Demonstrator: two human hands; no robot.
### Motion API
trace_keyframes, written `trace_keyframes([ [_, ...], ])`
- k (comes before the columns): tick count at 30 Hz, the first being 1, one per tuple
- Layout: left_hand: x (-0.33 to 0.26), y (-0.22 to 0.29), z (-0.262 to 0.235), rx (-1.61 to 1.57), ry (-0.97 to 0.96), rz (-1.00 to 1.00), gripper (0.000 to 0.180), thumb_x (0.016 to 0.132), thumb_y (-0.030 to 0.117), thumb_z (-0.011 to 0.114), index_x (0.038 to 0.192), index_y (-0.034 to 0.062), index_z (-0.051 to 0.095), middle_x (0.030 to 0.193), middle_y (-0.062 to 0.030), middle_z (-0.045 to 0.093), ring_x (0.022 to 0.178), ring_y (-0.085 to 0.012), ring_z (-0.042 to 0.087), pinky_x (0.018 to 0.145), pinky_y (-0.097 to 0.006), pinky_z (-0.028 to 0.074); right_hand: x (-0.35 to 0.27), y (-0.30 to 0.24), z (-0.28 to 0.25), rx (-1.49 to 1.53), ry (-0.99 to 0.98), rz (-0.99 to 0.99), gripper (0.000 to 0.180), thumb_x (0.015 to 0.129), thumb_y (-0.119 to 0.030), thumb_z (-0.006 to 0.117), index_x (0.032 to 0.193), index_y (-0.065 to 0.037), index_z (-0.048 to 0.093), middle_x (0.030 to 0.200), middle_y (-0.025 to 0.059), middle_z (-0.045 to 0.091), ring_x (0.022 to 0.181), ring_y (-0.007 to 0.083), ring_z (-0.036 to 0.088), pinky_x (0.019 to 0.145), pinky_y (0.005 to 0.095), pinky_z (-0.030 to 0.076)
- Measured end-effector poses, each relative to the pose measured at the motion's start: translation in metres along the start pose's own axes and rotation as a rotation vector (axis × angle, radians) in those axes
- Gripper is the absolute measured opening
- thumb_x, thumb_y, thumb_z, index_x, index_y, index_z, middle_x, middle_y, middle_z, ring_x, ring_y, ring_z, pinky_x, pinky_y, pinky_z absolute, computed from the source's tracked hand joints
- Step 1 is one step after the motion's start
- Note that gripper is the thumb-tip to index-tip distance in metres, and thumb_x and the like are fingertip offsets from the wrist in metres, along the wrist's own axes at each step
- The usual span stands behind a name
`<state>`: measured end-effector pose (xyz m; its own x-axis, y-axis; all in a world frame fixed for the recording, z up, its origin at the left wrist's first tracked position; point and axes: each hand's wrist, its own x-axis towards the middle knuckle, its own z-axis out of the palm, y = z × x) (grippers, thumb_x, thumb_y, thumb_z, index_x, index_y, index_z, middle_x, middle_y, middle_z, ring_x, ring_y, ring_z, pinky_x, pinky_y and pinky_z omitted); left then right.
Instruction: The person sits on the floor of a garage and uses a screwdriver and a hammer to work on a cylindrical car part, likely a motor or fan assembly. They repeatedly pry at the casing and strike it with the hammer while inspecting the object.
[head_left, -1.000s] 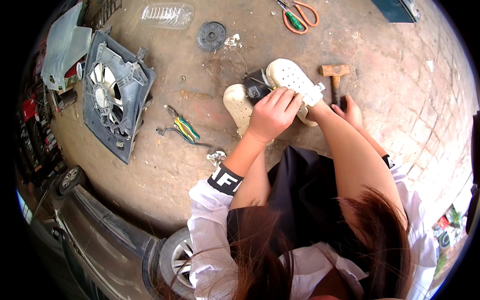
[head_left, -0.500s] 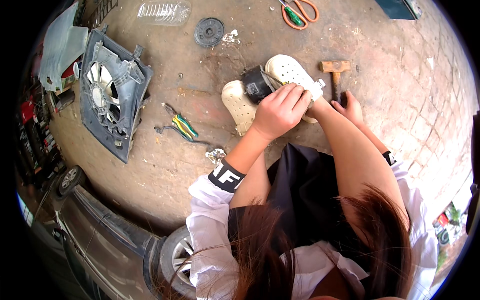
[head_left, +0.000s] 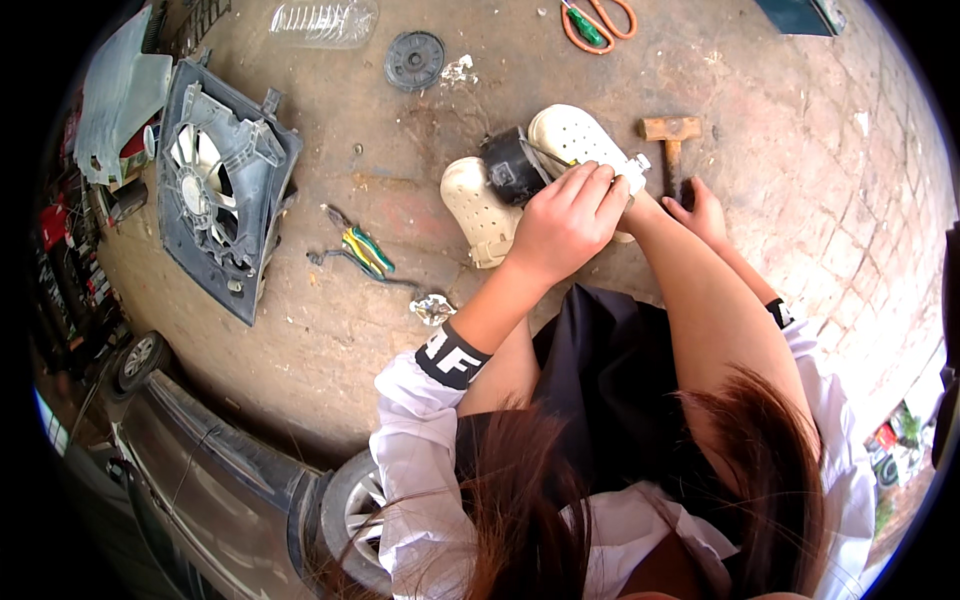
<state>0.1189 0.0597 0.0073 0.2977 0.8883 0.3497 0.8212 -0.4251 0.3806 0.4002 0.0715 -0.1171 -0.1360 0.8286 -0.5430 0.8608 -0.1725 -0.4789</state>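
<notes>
Black drum point(head_left: 511, 172) is easier to see: our left hand point(head_left: 566, 222), pinching a rod point(head_left: 547, 153), slid right; our right hand point(head_left: 704, 216) grips the hammer point(head_left: 671, 130).

Floor point(head_left: 300, 385): worn, grey-brown, stained, scattered with small pale debris. Paving point(head_left: 845, 215), right side: brick-patterned, joints visible, brightly lit. Car point(head_left: 210, 470), lower left: dark, glossy bodywork; silver-spoked wheel point(head_left: 364, 515). Clutter point(head_left: 60, 280), left edge: dark, crowded, red patches, detail indistinct. Light: strongest at right, deep shade lower left.
</notes>
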Motion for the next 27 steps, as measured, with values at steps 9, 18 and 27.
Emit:
trace_keyframes([
  [9,-0.0022,0.0008,0.0049,0.031,-0.017,0.03,0.026,0.074,0.01,0.065,0.099,0.0046,0.066,0.096,-0.0088,0.066,0.091,-0.0213,0.067,0.072,-0.029,0.055,-0.0003,-0.0012,-0.0018,0.026,-0.011,0.022,0.045,0.078,-0.033,0.076,0.091,0.003,0.052,0.084,0.023,0.062,0.076,0.0391,0.06,0.069,0.0441,0.049],
  [18,-0.0021,0.0043,0.0056,0.028,-0.025,0.038,0.025,0.073,0.011,0.066,0.097,0.005,0.067,0.097,-0.0085,0.066,0.089,-0.0223,0.067,0.074,-0.029,0.055,0.0023,0.0019,0.0007,0.032,-0.029,0.017,0.045,0.078,-0.034,0.076,0.087,0.003,0.05,0.079,0.0226,0.061,0.073,0.0393,0.059,0.066,0.045,0.047],
  [27,-0.0037,0.0029,0.0092,0.012,-0.036,0.008,0.024,0.073,0.011,0.066,0.096,0.0061,0.067,0.098,-0.0077,0.068,0.09,-0.0223,0.068,0.073,-0.03,0.056,0.0001,-0.0005,0.0033,0.041,-0.019,0.046,0.045,0.077,-0.033,0.076,0.09,0.003,0.052,0.081,0.0222,0.062,0.076,0.0382,0.061,0.068,0.0443,0.049],
])
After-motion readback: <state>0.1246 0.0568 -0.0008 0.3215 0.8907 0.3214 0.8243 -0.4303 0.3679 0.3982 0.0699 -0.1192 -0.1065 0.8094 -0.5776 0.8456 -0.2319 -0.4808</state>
